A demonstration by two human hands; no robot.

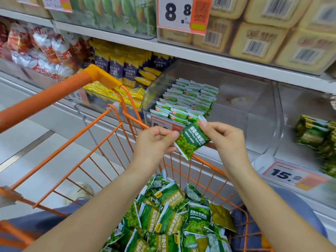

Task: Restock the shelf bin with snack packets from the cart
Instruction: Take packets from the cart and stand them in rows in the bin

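Observation:
A green snack packet [190, 140] is held tilted above the cart's far rim. My left hand [154, 142] pinches its left edge and my right hand [223, 137] pinches its upper right corner. Just behind it stands the clear shelf bin [241, 106], with several rows of the same green packets [189, 99] upright in its left part. Below my forearms, the orange wire cart [101, 142] holds a loose heap of green packets [174, 219].
The cart's orange handle bar [51, 99] crosses at the left. Left of the bin are yellow and blue packets [127, 70]; a neighbouring bin at the right holds darker green packs [316, 137]. Price tags [291, 174] hang on the shelf edge. Boxed biscuits [272, 33] fill the shelf above.

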